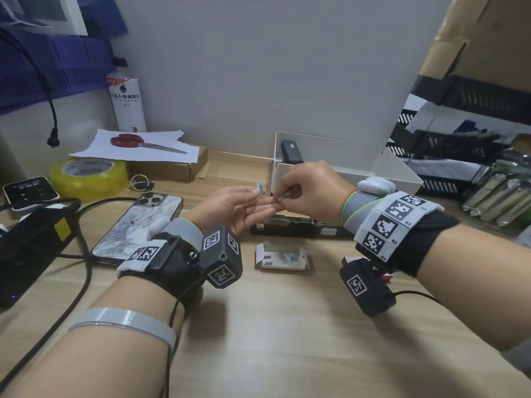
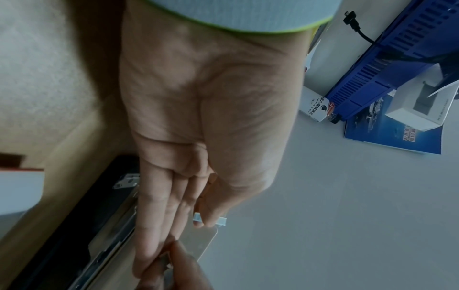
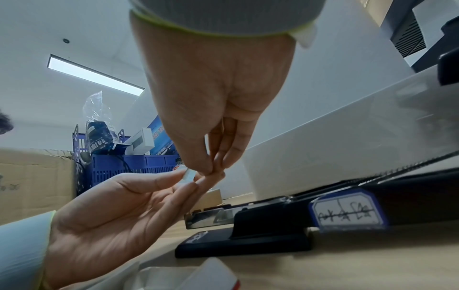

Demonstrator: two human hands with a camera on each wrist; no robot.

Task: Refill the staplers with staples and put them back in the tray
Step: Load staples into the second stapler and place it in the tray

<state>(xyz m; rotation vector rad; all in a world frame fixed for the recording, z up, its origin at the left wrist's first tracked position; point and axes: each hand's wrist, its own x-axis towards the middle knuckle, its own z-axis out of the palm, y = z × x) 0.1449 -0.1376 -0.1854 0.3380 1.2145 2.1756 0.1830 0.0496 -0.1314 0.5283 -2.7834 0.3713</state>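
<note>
Grey wall [image 1: 258, 67], wooden desk [image 1: 287, 326], ceiling light [image 3: 95, 75].

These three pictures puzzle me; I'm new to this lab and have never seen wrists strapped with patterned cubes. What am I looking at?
No machine here: a person works with bare hands, and cameras are worn on the head and on both wrists. The wide picture comes from the head; the other two look along each hand from the wrist.

The left hand pinches a short strip of staples between thumb and forefinger. The right hand pinches another small strip against the left fingers.

Below them, on the wooden desk, lies an opened black stapler and an open box of staples. Behind stands a white tray holding another stapler. To the left lie a phone, yellow tape and red scissors.
</note>
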